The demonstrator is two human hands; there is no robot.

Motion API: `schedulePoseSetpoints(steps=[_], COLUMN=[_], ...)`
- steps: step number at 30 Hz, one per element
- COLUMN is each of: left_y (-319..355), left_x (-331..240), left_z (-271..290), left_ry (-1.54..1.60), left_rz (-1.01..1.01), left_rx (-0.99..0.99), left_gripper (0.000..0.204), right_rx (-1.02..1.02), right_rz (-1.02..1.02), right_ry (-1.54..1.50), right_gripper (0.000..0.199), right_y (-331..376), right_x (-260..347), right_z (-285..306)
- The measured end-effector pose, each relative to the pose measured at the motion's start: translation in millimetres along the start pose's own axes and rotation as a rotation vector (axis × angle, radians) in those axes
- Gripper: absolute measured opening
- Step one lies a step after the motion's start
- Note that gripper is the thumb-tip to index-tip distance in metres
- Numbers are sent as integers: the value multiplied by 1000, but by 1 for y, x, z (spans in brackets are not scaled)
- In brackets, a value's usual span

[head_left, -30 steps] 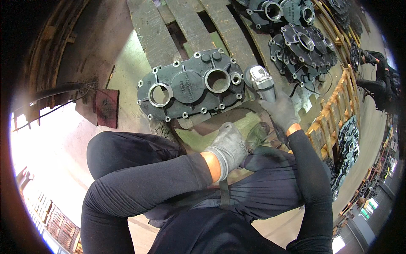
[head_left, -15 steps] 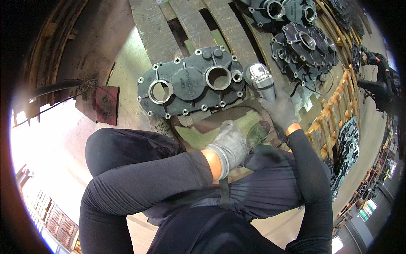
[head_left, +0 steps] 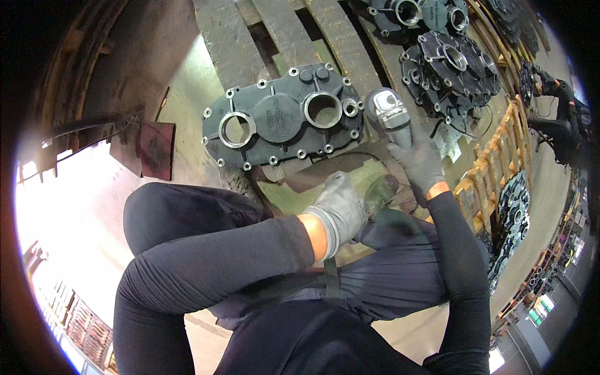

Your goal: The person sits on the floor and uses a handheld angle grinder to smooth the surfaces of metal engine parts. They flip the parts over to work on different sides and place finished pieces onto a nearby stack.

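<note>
A dark cast metal housing cover [head_left: 281, 119] with two round bores and a rim of bolt holes lies on a wooden pallet [head_left: 237, 37] in front of me. My right hand [head_left: 420, 164], in a dark glove, grips the body of an angle grinder [head_left: 387, 112] whose silver head sits at the cover's right edge. My left hand [head_left: 340, 209], in a grey glove, is closed around the grinder's green rear end [head_left: 380, 190], just below the cover. My knees in black trousers fill the lower part of the view.
More dark housing covers [head_left: 450, 62] lie on pallets at the upper right. A yellow wooden rack [head_left: 494, 169] holds further castings on the right. A reddish metal plate [head_left: 156, 150] stands on the floor at the left. Another person [head_left: 562, 119] crouches at the far right.
The cover and grinder sit slightly higher and further right in the view than a second ago. Both hands keep their hold on the grinder.
</note>
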State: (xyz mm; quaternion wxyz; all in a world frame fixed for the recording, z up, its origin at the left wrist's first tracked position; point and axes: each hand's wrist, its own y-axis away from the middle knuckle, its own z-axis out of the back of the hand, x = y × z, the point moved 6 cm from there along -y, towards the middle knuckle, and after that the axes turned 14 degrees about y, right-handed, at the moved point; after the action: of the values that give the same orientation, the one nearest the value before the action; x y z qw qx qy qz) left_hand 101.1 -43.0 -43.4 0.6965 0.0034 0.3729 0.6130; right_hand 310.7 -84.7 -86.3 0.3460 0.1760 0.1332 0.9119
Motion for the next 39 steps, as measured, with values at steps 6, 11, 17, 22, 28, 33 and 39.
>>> schedulePoseSetpoints(steps=[6,11,17,22,28,33,39], left_y=[2,8,10,14,15,15,17], left_x=[-5,-16,-16,-13,-10,-12,-9], left_z=[-9,-25,-30,-21,-18,-15,-7], left_ry=[92,90,169,167,169,143,176], left_rz=[-31,-28,-46,-22,-18,-41,-49], left_rx=[-25,14,-115,-39,-92,-34,-75], left_gripper=[17,18,18,18,17,17,17], right_rx=[31,171,219,247,235,182,240], right_rz=[13,63,99,122,116,177,115], right_ry=[-36,-28,15,5,17,-2,-14], right_gripper=[65,70,67,66,64,63,64], right_y=[34,56,62,56,54,57,57], right_x=[1,-5,-10,-7,2,5,5], right_z=[4,-11,-21,-23,-19,-21,-21])
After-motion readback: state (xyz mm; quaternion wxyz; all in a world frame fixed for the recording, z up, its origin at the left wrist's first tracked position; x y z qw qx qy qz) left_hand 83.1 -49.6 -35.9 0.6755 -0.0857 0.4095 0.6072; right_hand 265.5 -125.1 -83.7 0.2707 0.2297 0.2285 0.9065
